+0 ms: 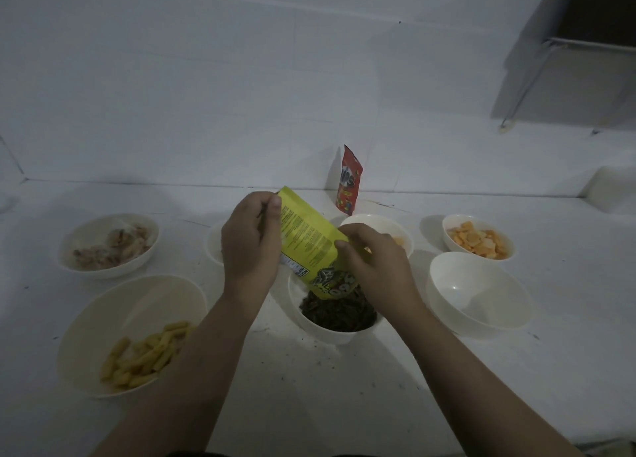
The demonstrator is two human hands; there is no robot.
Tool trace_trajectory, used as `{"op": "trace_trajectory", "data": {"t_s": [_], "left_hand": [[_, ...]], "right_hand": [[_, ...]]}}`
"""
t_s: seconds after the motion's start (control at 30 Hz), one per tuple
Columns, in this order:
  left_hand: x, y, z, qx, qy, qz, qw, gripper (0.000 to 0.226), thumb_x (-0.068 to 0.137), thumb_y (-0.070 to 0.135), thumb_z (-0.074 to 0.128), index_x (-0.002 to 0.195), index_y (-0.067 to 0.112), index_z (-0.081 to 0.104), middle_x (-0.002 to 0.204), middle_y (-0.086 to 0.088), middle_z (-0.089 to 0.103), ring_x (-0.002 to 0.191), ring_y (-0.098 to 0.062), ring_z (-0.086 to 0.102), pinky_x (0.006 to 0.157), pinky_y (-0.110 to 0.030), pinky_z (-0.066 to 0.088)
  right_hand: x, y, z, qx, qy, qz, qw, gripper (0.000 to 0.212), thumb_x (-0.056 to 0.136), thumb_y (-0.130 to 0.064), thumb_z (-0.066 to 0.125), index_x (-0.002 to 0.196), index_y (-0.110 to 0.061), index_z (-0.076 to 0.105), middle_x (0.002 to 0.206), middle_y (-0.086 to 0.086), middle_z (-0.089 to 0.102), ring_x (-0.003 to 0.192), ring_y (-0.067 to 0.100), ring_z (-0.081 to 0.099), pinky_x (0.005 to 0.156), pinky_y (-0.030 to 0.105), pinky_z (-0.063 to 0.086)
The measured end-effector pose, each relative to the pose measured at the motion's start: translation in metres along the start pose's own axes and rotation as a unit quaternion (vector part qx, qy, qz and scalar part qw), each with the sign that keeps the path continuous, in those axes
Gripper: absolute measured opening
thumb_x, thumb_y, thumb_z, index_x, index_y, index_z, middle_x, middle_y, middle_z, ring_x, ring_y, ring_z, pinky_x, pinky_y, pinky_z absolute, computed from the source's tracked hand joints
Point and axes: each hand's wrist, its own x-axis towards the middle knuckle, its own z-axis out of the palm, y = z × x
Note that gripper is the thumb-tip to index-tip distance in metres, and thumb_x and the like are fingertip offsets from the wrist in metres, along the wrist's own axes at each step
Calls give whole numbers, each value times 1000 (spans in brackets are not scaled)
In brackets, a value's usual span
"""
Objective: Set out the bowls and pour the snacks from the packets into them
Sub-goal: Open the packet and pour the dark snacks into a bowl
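Packet [306, 241] (yellow) between both hands

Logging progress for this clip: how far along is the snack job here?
Done: white bowls hold yellow sticks, orange crackers and pale pieces. In hand: both hands, left and right, tip the yellow packet over the dark-snack bowl. Left: the empty white bowl and the upright red packet.

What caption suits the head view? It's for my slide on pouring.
Both hands tip a yellow packet over a bowl of dark snacks.
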Motion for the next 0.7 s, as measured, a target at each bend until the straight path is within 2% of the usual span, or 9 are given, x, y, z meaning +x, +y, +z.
{"op": "trace_trajectory", "data": {"t_s": [0.07, 0.1, 0.2, 0.3, 0.4, 0.47, 0.53, 0.6, 0.7], "left_hand": [[-1, 2, 1, 25, -19, 17, 999, 25, 100, 31, 49, 98, 16, 68, 85, 10, 62, 80, -7, 56, 69, -17, 41], [-1, 3, 1, 44, -26, 29, 998, 28, 99, 34, 49, 100, 15, 70, 86, 12, 62, 82, -6, 56, 70, -13, 39], [0, 1, 1, 80, -34, 59, 994, 39, 95, 46, 47, 100, 18, 73, 87, 17, 59, 89, -4, 49, 74, -10, 33], [-2, 1, 1, 62, -60, 50, 995, 42, 90, 55, 50, 111, 24, 70, 108, 15, 58, 108, -4, 44, 88, -16, 36], [-8, 0, 4, -43, -127, -22, 991, 50, 85, 59, 57, 129, 34, 56, 130, 13, 49, 123, -5, 44, 95, -13, 38], [-12, 3, 7, -166, -166, -116, 965, 64, 79, 58, 64, 137, 41, 43, 134, 14, 50, 122, -6, 52, 91, -18, 47], [-16, 6, 10, -257, -187, -194, 928, 76, 74, 52, 68, 142, 39, 36, 130, 8, 59, 115, -7, 61, 88, -19, 53], [-18, 8, 15, -315, -187, -231, 902, 79, 73, 42, 70, 143, 35, 35, 117, 4, 69, 109, -9, 65, 93, -30, 54], [-17, 12, 20, -337, -178, -235, 894, 68, 74, 33, 70, 135, 36, 42, 104, 5, 75, 102, -11, 69, 88, -33, 54]], "right_hand": [[2, -5, -1, 70, -11, 39, 997, 12, 96, -23, 61, 100, -23, 72, 88, -21, 67, 87, -8, 57, 72, 5, 38], [3, -6, -1, 97, -14, 59, 993, 11, 96, -21, 61, 96, -24, 71, 86, -22, 66, 84, -11, 57, 69, 4, 38], [1, -3, 0, 148, -14, 96, 984, 12, 97, -19, 59, 93, -24, 69, 90, -19, 67, 85, -9, 57, 71, 15, 42], [-3, 3, -1, 191, 8, 116, 975, 13, 99, -20, 56, 92, -24, 67, 94, -10, 69, 92, 2, 60, 75, 25, 46], [-8, 10, -3, 231, 33, 129, 964, 13, 99, -20, 56, 91, -20, 67, 93, -5, 70, 90, 13, 62, 76, 29, 47], [-10, 15, -4, 259, 45, 140, 955, 13, 100, -18, 56, 92, -18, 66, 94, 2, 70, 91, 22, 64, 77, 36, 49], [-13, 19, -6, 277, 52, 142, 949, 13, 100, -17, 55, 92, -17, 66, 96, 7, 70, 96, 30, 64, 79, 41, 51], [-15, 23, -7, 287, 53, 145, 945, 14, 101, -17, 54, 92, -17, 65, 97, 9, 70, 98, 32, 64, 81, 43, 51], [-19, 28, -6, 305, 57, 160, 937, 14, 101, -18, 54, 93, -16, 65, 97, 8, 72, 99, 32, 65, 81, 41, 52]]}}
